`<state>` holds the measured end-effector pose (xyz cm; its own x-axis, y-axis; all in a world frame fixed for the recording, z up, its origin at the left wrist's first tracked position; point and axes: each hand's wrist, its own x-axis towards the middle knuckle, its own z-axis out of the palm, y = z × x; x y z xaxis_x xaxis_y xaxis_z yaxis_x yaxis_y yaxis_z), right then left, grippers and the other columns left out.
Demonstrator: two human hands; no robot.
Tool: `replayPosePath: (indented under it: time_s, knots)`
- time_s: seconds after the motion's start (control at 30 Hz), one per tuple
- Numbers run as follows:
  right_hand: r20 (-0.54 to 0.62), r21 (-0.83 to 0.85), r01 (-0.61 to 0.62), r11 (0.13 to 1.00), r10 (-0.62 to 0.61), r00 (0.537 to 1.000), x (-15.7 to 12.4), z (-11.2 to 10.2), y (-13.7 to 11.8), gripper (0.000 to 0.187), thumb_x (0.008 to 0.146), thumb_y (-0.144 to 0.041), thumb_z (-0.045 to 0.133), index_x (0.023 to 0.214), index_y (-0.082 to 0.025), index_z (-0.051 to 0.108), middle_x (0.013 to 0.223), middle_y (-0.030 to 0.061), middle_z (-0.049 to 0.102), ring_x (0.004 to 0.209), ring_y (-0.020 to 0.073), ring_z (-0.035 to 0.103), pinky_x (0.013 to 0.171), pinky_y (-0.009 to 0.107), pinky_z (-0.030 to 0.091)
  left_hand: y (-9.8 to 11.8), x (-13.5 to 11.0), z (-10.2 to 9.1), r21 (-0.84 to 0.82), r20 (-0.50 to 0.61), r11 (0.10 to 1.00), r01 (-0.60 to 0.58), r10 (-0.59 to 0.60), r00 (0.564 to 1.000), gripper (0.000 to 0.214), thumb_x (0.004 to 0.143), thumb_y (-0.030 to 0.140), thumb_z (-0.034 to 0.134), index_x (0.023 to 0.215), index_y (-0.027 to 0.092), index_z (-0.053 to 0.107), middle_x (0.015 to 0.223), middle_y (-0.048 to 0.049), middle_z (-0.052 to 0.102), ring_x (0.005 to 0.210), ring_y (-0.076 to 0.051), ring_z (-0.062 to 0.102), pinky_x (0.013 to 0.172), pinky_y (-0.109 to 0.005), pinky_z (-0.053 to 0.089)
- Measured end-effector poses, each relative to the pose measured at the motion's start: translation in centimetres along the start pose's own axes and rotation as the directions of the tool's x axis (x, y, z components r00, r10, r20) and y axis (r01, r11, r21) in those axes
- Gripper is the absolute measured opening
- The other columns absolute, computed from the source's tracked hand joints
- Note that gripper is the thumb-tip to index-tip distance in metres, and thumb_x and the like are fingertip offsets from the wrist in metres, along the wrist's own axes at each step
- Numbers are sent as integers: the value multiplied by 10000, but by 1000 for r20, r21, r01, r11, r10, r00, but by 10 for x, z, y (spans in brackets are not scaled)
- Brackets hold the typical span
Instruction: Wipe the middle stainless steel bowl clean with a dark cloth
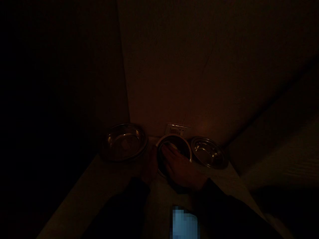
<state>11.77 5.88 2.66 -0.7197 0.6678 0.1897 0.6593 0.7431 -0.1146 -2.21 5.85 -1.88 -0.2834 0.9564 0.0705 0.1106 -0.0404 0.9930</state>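
Note:
The light is very dim. A round, deep bowl (188, 146) with a bright rim stands in the middle, near the back of a pale surface. My right hand (183, 169) reaches over its near right rim, fingers close together and pointing down inside. A pale patch shows beside the fingers; what they hold, if anything, is too dark to make out. My left hand (150, 166) lies along the outside of the bowl's left wall, seemingly gripping it, with its fingers mostly lost in shadow. Dark sleeves cover both forearms.
A wide shiny metal basin (124, 146) stands left of the bowl, and a smaller metal dish (208, 152) stands right. Behind the bowl, a socket plate (177, 129) sits low on the wall (174, 83). A lit, blurred-out screen (184, 224) lies at the near edge.

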Motion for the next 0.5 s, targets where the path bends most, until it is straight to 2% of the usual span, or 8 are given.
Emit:
replayPosePath:
  time_s: [0.1, 0.23, 0.4, 0.5]
  knots:
    - [-3, -65, -110, 992, 110, 994, -2, 1, 8, 507, 921, -182, 352, 1386, 19, 380, 1435, 206, 404, 1342, 321, 337, 1075, 479, 365, 2, 0, 1, 10, -4, 999, 44, -44, 999, 464, 927, 383, 277, 1108, 120, 614, 1211, -144, 643, 1181, -261, 561, 1047, -436, 388]
    - [15, -29, -170, 985, 170, 985, 1, 5, 6, 513, 903, -171, 364, 1390, -11, 396, 1454, 183, 385, 1356, 328, 309, 1082, 486, 351, 3, 0, 1, -13, 11, 999, 47, -47, 999, 463, 930, 399, 267, 1103, 153, 619, 1212, -116, 647, 1202, -230, 545, 1054, -391, 384]
    - [68, 108, -2, 994, -6, 998, 5, -1, -4, 522, 884, -146, 373, 1394, -36, 395, 1465, 155, 379, 1389, 270, 253, 1124, 462, 288, 2, 1, 1, -27, -96, 997, 76, -78, 992, 411, 915, 383, 321, 1143, 156, 578, 1285, -128, 595, 1220, -234, 522, 1052, -408, 378]
    - [116, 187, 99, 977, -122, 986, -6, -12, -6, 524, 871, -153, 407, 1387, -61, 411, 1463, 141, 389, 1386, 235, 266, 1135, 420, 273, 3, 2, 3, -69, -88, 994, 82, -88, 992, 427, 914, 403, 308, 1099, 143, 590, 1240, -127, 618, 1190, -228, 540, 1058, -395, 367]
